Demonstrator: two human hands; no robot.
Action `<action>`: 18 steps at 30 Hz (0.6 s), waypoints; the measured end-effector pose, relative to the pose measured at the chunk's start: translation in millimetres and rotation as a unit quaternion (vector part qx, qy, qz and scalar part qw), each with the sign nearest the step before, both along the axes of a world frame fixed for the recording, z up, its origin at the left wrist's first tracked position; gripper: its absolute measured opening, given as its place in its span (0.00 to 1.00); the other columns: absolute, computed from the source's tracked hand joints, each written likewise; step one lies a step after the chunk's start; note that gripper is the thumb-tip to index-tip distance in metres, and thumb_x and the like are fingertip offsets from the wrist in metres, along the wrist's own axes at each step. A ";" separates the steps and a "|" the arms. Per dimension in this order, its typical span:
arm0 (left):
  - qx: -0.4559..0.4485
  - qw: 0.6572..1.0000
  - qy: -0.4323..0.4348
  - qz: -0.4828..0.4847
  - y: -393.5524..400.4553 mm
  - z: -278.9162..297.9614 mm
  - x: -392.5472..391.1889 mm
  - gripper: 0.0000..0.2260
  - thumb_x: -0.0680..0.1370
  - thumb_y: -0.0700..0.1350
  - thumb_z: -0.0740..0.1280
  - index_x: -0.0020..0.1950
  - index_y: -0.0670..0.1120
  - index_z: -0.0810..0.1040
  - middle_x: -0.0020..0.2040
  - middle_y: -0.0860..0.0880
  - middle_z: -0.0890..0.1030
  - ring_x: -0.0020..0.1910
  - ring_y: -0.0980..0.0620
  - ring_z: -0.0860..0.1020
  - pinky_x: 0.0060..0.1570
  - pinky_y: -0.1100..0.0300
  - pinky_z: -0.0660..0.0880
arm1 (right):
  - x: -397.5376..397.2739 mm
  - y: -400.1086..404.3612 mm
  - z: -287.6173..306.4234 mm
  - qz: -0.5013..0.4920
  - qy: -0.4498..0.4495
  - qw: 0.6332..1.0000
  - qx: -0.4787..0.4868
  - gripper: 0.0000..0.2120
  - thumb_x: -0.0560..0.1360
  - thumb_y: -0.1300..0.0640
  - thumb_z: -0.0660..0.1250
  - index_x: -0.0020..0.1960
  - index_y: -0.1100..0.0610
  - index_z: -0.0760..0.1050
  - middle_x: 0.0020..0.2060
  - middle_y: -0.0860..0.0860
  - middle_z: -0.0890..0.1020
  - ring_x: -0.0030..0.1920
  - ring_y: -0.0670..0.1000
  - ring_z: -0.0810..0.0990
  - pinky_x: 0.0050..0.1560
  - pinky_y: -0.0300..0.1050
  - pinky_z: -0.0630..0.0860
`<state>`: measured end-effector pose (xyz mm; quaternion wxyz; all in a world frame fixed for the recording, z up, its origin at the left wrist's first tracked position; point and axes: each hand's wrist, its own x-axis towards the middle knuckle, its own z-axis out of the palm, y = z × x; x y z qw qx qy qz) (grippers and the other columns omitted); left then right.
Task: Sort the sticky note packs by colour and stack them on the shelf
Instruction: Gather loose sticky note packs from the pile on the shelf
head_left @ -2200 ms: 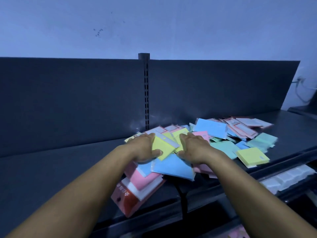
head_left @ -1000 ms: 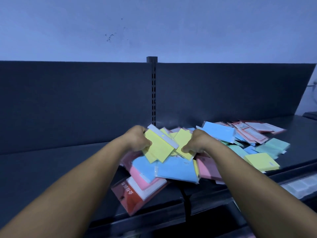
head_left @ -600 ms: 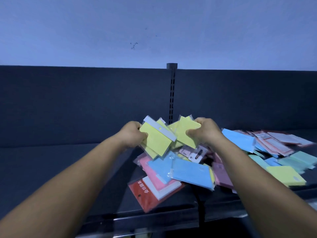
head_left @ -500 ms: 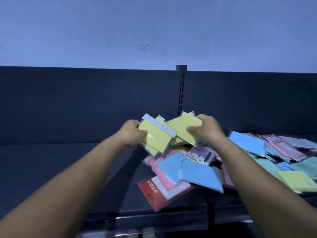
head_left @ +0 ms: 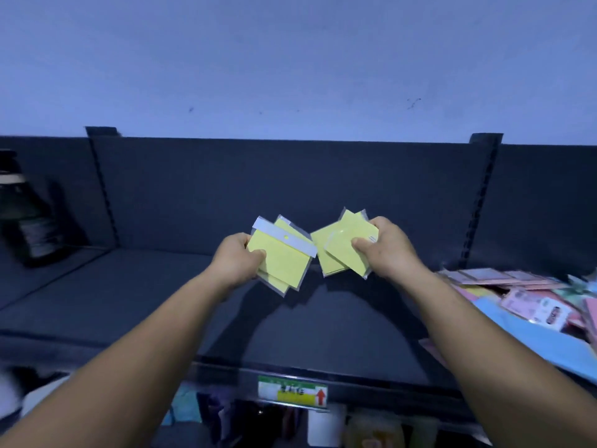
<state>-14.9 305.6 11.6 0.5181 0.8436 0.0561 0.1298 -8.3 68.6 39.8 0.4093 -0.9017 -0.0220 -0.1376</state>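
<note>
At the far left a dark bottle (head_left: 30, 215) stands on the neighbouring bay of the shelf (head_left: 129, 295), close to the dark back panel. One slotted upright (head_left: 105, 189) rises beside it, and a second slotted upright (head_left: 481, 202) stands far to the right, so the bay between them is framed by two posts.

Both forearms reach in over this bay. The left hand (head_left: 237, 261) has its fingers and thumb curled round a small fan of yellow sticky note packs (head_left: 284, 257), held in the air above the shelf surface. At least two packs show in this grip: the front one has a white header strip with a punched hole, and the edge of another peeks out behind and below it. Just beside, with the corners nearly meeting, the right hand (head_left: 386, 250) pinches a second fan of yellow packs (head_left: 339, 250), thumb across the front. Two packs can be counted here, perhaps a third behind; the clear wrappers overlap too much to be sure.

On the shelf's front rail sits one price label (head_left: 292, 392), green and yellow with a red arrow.

At the right edge a mixed heap of packs (head_left: 529, 305) lies on the shelf, in pink, blue and pale tones, blurred and too jumbled to count.
</note>
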 end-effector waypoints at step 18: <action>0.008 0.988 -0.004 0.154 257.1 -23.5 -57.3 0.05 0.78 0.40 0.62 0.53 0.46 0.76 0.43 0.49 0.80 0.46 0.45 0.79 0.50 0.48 0.78 | -9.7 261.4 -15.0 0.106 0.010 0.994 -0.018 0.13 0.78 0.57 0.58 0.62 0.56 0.67 0.49 0.54 0.79 0.31 0.55 0.81 0.28 0.42 0.68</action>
